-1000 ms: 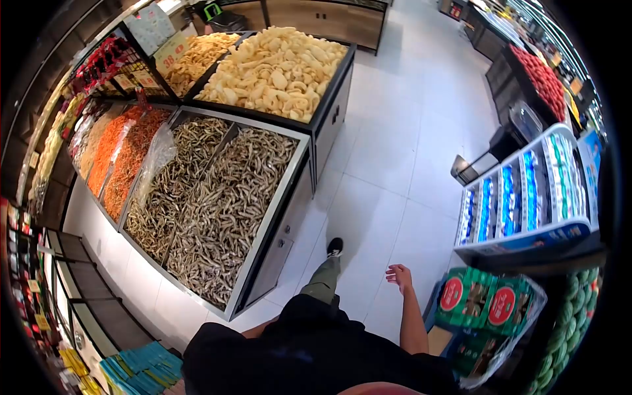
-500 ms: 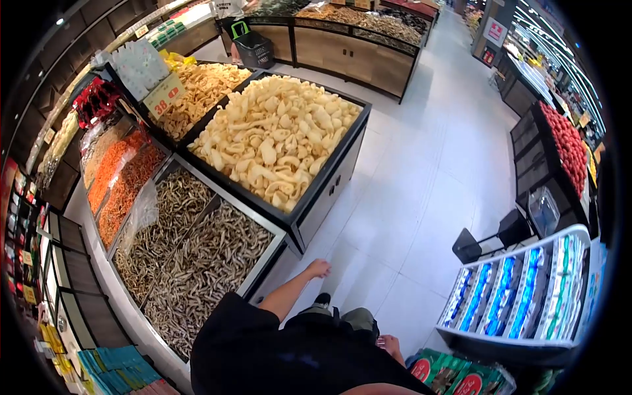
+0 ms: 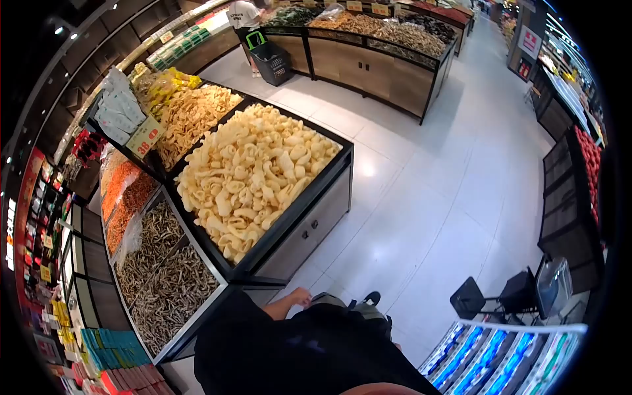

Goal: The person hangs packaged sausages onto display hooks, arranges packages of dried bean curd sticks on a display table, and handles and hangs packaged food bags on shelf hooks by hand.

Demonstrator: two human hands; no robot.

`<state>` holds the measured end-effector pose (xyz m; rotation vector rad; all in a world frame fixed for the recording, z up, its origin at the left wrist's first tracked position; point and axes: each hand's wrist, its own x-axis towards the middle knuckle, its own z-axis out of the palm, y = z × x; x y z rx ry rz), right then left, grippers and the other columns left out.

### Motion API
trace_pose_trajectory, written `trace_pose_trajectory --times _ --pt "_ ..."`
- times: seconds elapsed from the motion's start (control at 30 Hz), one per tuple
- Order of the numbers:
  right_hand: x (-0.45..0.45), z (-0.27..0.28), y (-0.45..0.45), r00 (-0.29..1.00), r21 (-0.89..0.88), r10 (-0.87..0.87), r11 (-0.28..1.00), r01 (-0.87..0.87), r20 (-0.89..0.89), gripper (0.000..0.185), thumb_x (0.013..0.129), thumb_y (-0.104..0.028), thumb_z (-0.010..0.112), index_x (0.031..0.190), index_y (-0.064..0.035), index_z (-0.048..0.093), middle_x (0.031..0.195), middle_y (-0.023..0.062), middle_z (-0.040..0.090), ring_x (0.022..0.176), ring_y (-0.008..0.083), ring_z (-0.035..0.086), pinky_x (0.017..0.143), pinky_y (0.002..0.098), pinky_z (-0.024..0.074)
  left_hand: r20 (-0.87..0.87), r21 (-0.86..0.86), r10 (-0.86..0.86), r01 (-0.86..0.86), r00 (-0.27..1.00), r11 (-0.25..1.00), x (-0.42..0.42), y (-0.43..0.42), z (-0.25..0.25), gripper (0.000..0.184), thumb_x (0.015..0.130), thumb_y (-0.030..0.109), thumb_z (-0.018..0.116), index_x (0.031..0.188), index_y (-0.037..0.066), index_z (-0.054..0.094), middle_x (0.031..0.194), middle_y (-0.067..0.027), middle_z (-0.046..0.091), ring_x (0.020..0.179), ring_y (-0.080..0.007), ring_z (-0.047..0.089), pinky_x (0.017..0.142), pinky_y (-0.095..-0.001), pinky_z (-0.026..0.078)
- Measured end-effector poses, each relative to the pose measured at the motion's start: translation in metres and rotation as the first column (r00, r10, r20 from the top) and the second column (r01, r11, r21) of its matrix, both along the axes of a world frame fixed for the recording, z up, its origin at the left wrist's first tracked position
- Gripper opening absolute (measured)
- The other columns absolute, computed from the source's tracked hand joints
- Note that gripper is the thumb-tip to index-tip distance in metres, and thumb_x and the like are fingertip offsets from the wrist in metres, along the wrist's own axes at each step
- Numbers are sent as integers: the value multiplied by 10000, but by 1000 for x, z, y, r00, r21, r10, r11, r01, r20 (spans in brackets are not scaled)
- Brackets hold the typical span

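Observation:
My left hand (image 3: 299, 297) hangs at my side with its fingers loosely curled in, and I see nothing in it. It is close to the front corner of the bin of pale puffed pieces (image 3: 257, 174) and touches nothing that I can make out. Just left of it, lower down, lies a bin of small dried fish (image 3: 172, 295). Only a sliver of my right hand (image 3: 397, 345) shows past my trouser leg, so its fingers are hidden. My shoe (image 3: 372, 297) is on the pale tiled floor (image 3: 421, 217).
A rack of blue-and-white packages (image 3: 484, 355) stands at lower right, with a black folding chair (image 3: 467, 297) behind it. Counters of red fruit (image 3: 587, 171) line the right side. Farther ahead, a person (image 3: 243, 16) stands by a dark shopping basket (image 3: 271, 62) near a wooden counter (image 3: 368, 66).
My view has shifted forward and turned, bringing the puffed-piece bin nearer. My left hand has swung back toward my body, and my right hand has slipped almost out of sight. One foot has stepped ahead.

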<state>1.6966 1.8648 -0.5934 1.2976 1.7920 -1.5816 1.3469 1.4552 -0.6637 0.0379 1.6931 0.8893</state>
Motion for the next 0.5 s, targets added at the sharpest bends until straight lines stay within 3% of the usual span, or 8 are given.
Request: trace_pose_trajectory --times 0.03,0.1,0.17,0.27,0.3,0.37,0.43,0.5 --pt "-25 6 33 999 -78 -25 997 27 26 241 877 -171 504 919 19 646 755 132 671 694 294 657 648 409 544 154 -235 356 -316 922 919 10 14 33 271 896 220 533 1092 66 642 934 -117 697 800 -217 688 652 -359 537" --pt "-68 19 88 992 -236 -52 969 78 116 253 881 -147 490 995 20 641 788 143 676 702 303 668 639 412 563 125 -268 348 -306 929 913 20 35 80 308 902 228 516 1139 63 620 952 -105 695 784 -210 680 671 -365 536" --pt "-142 20 162 985 -240 -97 962 129 143 258 878 -112 474 1060 25 594 847 171 670 659 285 660 565 382 571 120 -268 435 -393 892 880 24 62 96 280 902 232 516 1080 62 649 940 -89 691 766 -199 670 669 -360 536" --pt "-273 42 247 992 -132 -98 987 87 -84 228 891 -121 475 1034 17 586 829 154 656 641 241 645 584 333 560 48 -223 490 -468 871 855 16 118 122 225 874 232 567 962 60 684 848 -67 655 676 -179 614 628 -341 515" --pt "-318 58 266 982 -110 -110 989 94 -151 216 895 -128 471 1014 11 586 820 140 651 629 221 640 560 317 551 -13 -217 465 -457 885 863 6 134 124 214 863 234 585 931 60 690 817 -58 639 641 -172 592 608 -330 503" --pt "-397 81 293 956 -70 -89 995 73 -280 204 904 -147 473 998 -4 584 802 119 640 612 200 630 541 303 536 67 -110 539 -531 839 840 -9 152 72 227 829 262 636 928 65 692 769 -46 619 626 -160 561 557 -317 473" --pt "-460 88 313 953 -41 -46 999 36 -300 210 924 -155 458 1007 -10 585 806 118 644 612 198 635 539 304 534 57 -62 560 -557 827 828 -42 183 46 229 822 260 648 932 65 695 775 -49 633 654 -162 580 554 -323 480" --pt "-511 97 321 945 -42 105 991 -124 -308 220 947 -166 451 1019 -11 589 816 128 654 638 209 653 549 316 545 66 -63 580 -577 812 815 -88 220 47 242 817 271 652 933 62 695 787 -54 642 660 -169 592 557 -327 489"
